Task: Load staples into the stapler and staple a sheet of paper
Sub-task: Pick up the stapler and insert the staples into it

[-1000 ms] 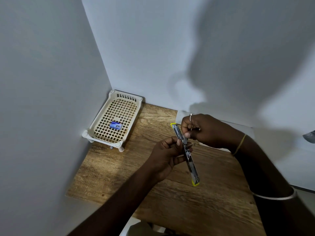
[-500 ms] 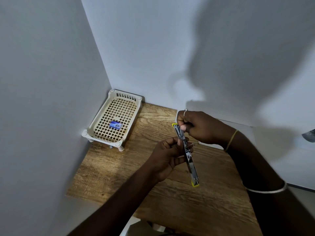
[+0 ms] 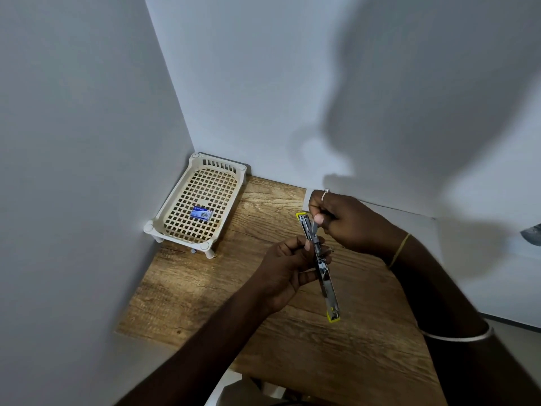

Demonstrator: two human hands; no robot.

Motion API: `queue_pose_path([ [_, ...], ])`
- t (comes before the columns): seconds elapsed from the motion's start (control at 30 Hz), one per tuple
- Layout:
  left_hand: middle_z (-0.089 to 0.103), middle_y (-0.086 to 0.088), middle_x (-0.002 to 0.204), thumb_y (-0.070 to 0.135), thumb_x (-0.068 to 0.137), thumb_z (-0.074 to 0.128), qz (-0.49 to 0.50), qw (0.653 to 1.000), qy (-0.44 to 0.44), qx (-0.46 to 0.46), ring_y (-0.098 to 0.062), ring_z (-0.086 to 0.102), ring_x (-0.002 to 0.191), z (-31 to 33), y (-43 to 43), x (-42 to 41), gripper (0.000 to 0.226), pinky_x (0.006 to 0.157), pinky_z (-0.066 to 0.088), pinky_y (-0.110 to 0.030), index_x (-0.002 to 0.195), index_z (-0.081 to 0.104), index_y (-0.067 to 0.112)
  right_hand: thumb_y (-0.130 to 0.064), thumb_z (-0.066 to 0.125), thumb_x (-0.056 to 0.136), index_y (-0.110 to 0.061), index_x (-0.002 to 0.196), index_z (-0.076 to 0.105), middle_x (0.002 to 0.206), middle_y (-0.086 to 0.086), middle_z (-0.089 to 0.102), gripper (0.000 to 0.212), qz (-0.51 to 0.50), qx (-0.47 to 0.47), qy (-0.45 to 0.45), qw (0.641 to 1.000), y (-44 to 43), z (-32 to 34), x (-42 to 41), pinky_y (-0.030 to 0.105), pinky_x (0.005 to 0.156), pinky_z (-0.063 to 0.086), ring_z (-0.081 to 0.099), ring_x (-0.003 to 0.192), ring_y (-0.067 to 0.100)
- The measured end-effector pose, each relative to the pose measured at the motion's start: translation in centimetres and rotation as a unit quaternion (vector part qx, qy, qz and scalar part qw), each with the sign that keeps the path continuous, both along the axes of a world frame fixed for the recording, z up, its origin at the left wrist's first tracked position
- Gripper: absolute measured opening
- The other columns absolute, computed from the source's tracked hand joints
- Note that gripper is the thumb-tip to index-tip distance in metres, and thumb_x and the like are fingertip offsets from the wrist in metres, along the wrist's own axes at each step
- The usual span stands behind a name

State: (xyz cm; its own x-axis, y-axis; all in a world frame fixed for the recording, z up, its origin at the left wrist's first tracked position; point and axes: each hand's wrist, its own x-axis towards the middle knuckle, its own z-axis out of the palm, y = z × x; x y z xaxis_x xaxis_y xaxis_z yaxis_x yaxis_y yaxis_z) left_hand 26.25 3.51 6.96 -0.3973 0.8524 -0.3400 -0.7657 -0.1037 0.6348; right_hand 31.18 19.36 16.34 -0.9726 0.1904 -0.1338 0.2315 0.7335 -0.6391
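The stapler [image 3: 325, 273] is swung fully open into one long metal bar with yellow tips, held above the wooden table. My left hand [image 3: 285, 268] grips it at the hinge in the middle. My right hand [image 3: 345, 221] is at the stapler's far half, its thumb and fingers pinched on a small grey strip of staples [image 3: 314, 228] against the open channel. A white sheet of paper [image 3: 433, 230] lies on the table behind my right hand, mostly hidden by it. A small blue staple box [image 3: 201, 213] lies in the basket.
A cream plastic basket [image 3: 175, 227] on short legs stands in the far left corner, against two white walls. The wooden table [image 3: 205, 288] runs to a near edge at the bottom. A tiny grey bit [image 3: 193, 252] lies under the basket's front edge.
My right hand went up to the stapler's far tip, then came back slightly toward the hinge, pinching the staple strip at the channel. My left hand kept the stapler nearly still.
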Motion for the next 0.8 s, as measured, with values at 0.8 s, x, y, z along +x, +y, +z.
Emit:
queue_pose_path([
  [0.8,0.077,-0.009,0.097,0.020,0.089,0.063,0.002,1.000,-0.006,-0.009,-0.018,0.075,0.087,-0.5,0.2,-0.1,0.032,0.070,0.061,-0.029,0.114,0.066,-0.001,-0.040,0.061,0.098,-0.011,0.088,0.068,0.076,0.003,0.063,0.032,-0.290,-0.587,-0.007,0.755,2.0,-8.0,2.7,0.020,0.053,0.050,0.058,0.062,0.010],
])
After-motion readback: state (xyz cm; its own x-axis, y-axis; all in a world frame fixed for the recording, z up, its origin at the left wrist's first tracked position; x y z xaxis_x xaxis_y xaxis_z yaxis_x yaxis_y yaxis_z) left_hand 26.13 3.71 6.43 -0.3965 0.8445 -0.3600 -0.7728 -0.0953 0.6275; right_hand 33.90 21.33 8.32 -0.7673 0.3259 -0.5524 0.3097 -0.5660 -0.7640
